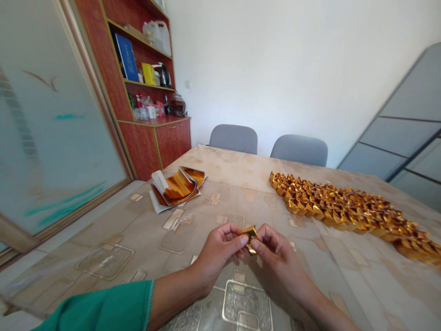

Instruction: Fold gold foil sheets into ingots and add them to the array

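Note:
Between my two hands, above the table, is a small folded piece of gold foil paper (253, 233). My left hand (222, 243) pinches its left side with thumb and fingers. The right side is pinched by my right hand (277, 248), thumb in front. Fingers cover part of the piece, so its full shape is hidden. To the right, rows of folded gold paper ingots (330, 202) stand packed together on the table. A curled stack of gold foil sheets (181, 186) with white backing lies to the left.
A patterned cloth (220, 193) covers the table (113, 285). Two grey chairs (233, 138) stand at its far edge by the white wall. A red-brown shelf cabinet (138, 142) holding bottles and a kettle (164, 75) is at the back left, near a frosted sliding door (58, 124).

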A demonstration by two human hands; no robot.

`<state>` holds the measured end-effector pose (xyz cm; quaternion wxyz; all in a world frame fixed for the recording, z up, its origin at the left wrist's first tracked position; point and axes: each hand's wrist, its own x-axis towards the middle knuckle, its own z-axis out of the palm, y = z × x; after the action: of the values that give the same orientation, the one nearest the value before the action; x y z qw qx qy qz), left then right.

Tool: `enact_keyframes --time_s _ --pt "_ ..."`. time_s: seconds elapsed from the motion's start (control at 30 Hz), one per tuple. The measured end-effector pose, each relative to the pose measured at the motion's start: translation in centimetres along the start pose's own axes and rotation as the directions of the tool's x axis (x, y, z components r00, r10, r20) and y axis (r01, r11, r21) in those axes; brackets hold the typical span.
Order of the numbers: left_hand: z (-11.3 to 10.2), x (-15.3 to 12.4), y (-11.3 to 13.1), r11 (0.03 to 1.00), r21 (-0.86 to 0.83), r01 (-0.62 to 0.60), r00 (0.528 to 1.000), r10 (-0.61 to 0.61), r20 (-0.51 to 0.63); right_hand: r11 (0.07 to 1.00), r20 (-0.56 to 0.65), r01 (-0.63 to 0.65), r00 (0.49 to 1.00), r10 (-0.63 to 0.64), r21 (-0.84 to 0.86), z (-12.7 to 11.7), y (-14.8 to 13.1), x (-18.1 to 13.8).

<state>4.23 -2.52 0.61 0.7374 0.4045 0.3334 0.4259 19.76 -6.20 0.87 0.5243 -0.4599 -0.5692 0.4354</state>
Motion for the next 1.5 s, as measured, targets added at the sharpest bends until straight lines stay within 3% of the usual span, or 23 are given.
enact_keyframes --time_s 0.27,0.47,0.63,0.77,0.9,1.2,1.5 --pt "-0.1 -0.1 0.3 0.993 0.076 -0.096 0.995 0.095 0.011 0.996 0.099 -0.038 0.995 0.030 0.075 0.2 -0.5 -0.3" --pt "0.0 -0.4 -0.6 0.974 0.225 -0.032 0.996 0.013 0.087 0.999 0.019 -0.029 0.999 0.030 -0.033 -0.2 -0.3 0.0" --pt "0.0 -0.4 -0.7 0.987 0.159 0.014 0.994 -0.030 0.103 0.999 -0.006 -0.045 0.999 0.045 -0.002 -0.4 -0.4 -0.1" --pt "-0.1 -0.1 0.0 0.990 0.134 -0.038 0.999 0.035 0.021 0.998 0.047 -0.063 0.997 0.062 0.031 -0.2 -0.5 -0.1" --pt "-0.2 0.1 0.4 0.990 0.115 -0.079 0.996 0.084 -0.035 0.996 0.014 -0.062 0.998 0.061 0.059 0.5 -0.3 -0.2" --pt "-0.3 0.2 -0.2 0.999 0.024 -0.022 0.998 0.021 0.055 1.000 -0.067 -0.011 0.998 0.012 0.011 0.4 0.2 0.0" --pt "-0.1 -0.3 0.5 0.994 0.089 -0.060 0.998 0.058 0.033 0.982 0.119 -0.117 0.988 0.100 0.150 0.2 0.2 -0.3"
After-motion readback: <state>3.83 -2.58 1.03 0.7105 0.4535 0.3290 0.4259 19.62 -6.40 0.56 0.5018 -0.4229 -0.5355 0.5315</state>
